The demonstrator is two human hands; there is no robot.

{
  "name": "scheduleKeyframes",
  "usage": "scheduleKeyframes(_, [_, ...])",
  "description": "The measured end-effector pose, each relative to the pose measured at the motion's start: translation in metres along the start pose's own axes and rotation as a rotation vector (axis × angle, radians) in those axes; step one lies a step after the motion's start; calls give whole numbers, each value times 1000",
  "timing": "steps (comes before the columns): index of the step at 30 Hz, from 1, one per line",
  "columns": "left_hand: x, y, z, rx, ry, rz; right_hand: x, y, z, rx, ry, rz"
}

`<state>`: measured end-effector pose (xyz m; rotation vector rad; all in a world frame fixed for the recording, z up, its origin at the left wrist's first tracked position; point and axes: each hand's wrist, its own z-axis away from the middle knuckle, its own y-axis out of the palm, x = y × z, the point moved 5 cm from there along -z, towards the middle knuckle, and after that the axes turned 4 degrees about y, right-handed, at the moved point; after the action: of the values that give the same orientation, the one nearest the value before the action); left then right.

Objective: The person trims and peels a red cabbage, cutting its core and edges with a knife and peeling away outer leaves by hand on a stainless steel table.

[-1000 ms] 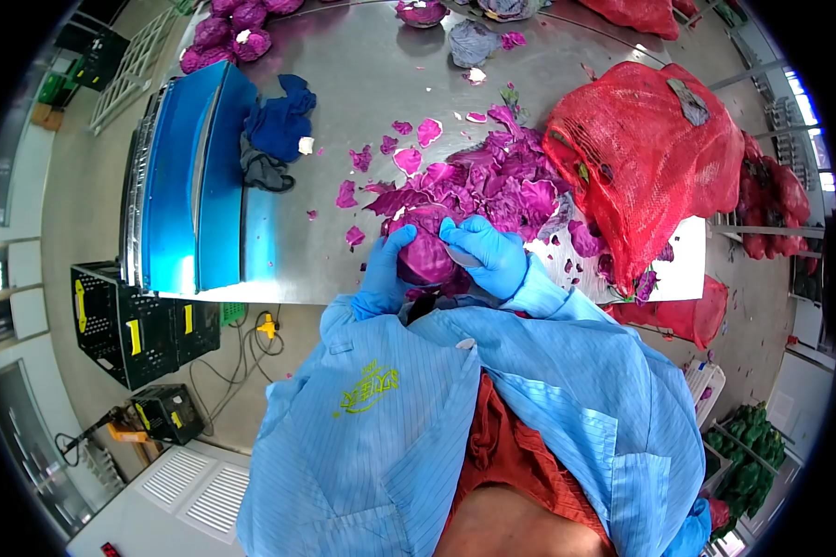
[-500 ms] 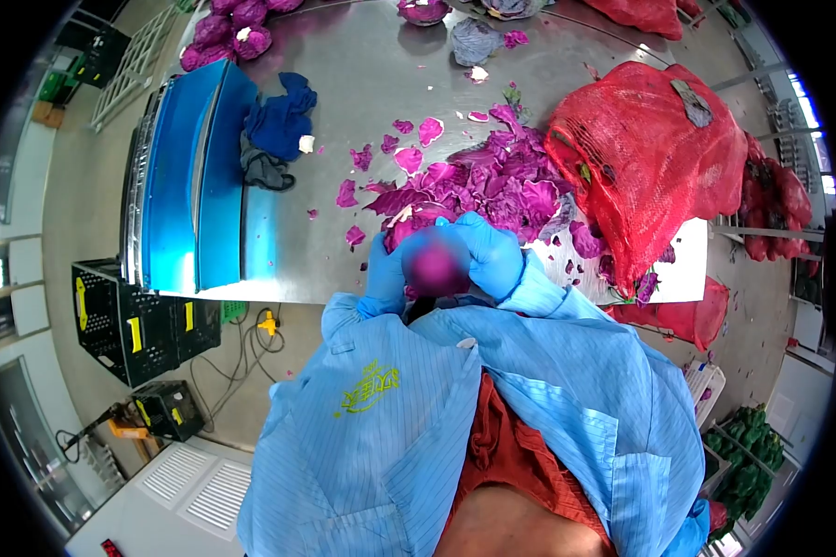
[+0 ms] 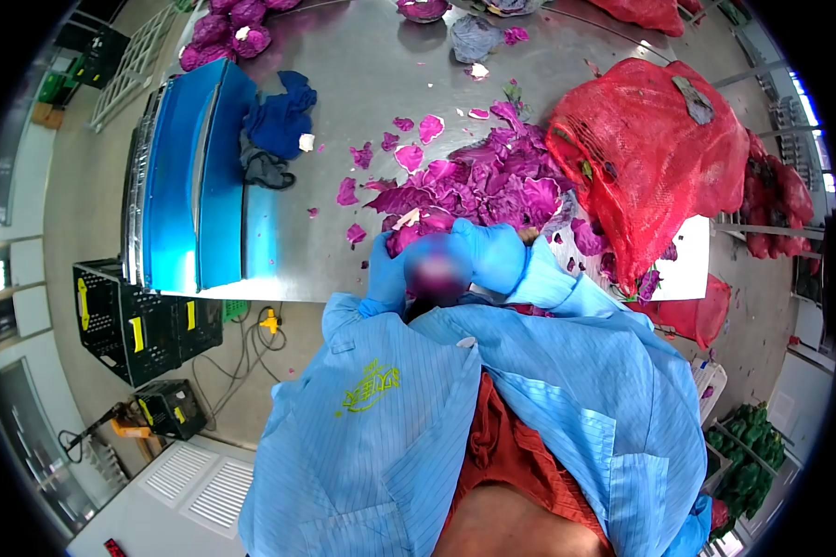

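Observation:
A red cabbage (image 3: 437,281) is between my two blue-gloved hands at the near edge of the metal table; a blurred patch covers part of it. My left hand (image 3: 386,275) curls around its left side. On the other side, my right hand (image 3: 489,257) is closed against the cabbage, its fingertips partly hidden. A small brownish bit shows beside the right hand, too unclear to name. Just beyond both hands lies a heap of loose purple cabbage leaves (image 3: 492,176), with smaller scraps scattered to its left.
A red mesh sack (image 3: 646,158) lies at the right of the table (image 3: 344,111). Blue bins (image 3: 200,176) and a blue cloth (image 3: 283,116) are at left. Several cabbages (image 3: 228,32) sit at the far left. Black crates (image 3: 125,320) and cables stand on the floor.
My right hand has turned and shifted slightly down on the cabbage, and a small brownish bit now shows beside it. My left hand stays nearly in place.

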<state>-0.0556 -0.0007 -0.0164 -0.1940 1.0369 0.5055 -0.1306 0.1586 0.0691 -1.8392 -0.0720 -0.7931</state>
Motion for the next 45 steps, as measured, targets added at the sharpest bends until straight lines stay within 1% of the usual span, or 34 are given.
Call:
scheduleKeyframes(2, [-7, 2, 7, -5, 4, 18, 3, -9, 5, -60, 67, -178])
scheduleKeyframes(3, [-6, 2, 6, 9, -33, 120, 4, -14, 8, -88, 102, -267])
scheduleKeyframes(4, [-6, 2, 4, 23, -70, 222, -3, -16, 12, -131, 210, -347])
scheduleKeyframes(5, [-6, 2, 1, 38, -107, 324, -3, -18, 11, -205, 227, -405])
scheduleKeyframes(7, [4, -3, -8, 18, -85, 318, 0, -19, 8, -353, 263, -521])
scheduleKeyframes(8, [9, -6, -11, 8, -74, 314, 5, -21, 2, -351, 223, -452])
scheduleKeyframes(11, [11, -5, -13, 56, -96, 261, 13, -14, -2, -144, 167, -218])
scheduleKeyframes(12, [8, -3, -11, 57, -103, 266, 17, -13, -4, -193, 129, -195])
scheduleKeyframes(14, [2, 3, -4, 54, -118, 279, 11, -4, 2, -207, 103, -160])
scheduleKeyframes(17, [-6, 2, 3, -9, -101, 199, 10, -4, 3, -229, 100, -135])
scheduleKeyframes(20, [-1, 0, 2, -28, -90, 166, 13, -8, 2, -236, 78, -111])
scheduleKeyframes(24, [5, 1, 1, 24, -125, 266, 17, -11, 2, -275, 69, -178])
scheduleKeyframes(26, [12, 0, 0, 20, -150, 322, 10, -19, 2, -276, 139, -382])
scheduleKeyframes(27, [15, 0, -1, 41, -186, 397, 6, -22, 4, -275, 173, -485])
scheduleKeyframes(28, [18, -1, -3, 62, -222, 472, -5, -18, 10, -302, 342, -622])
scheduleKeyframes(29, [20, -1, -5, 84, -258, 548, -19, -6, 16, -410, 351, -839])
scheduleKeyframes(31, [21, -4, -11, 64, -206, 597, -16, -10, 19, -366, 480, -816])
scheduleKeyframes(32, [21, -5, -14, 56, -179, 620, -9, -17, 17, -341, 433, -735])
scheduleKeyframes(34, [20, -4, -14, 90, -198, 571, 5, -29, 8, -292, 344, -570])
scheduleKeyframes(35, [19, -3, -13, 107, -207, 546, 9, -29, 6, -266, 324, -486])
scheduleKeyframes(38, [-13, 9, 7, 62, -150, 424, 23, -30, -5, -179, 264, -247])
scheduleKeyframes(41, [-3, 7, 3, 50, -126, 410, 19, -11, 0, -5, 253, 8])
scheduleKeyframes(42, [-5, 8, 4, 54, -117, 405, 19, -11, 0, -102, 215, -45])
scheduleKeyframes(45, [-6, 5, 6, 16, -106, 355, 17, -11, 3, -140, 205, -191])
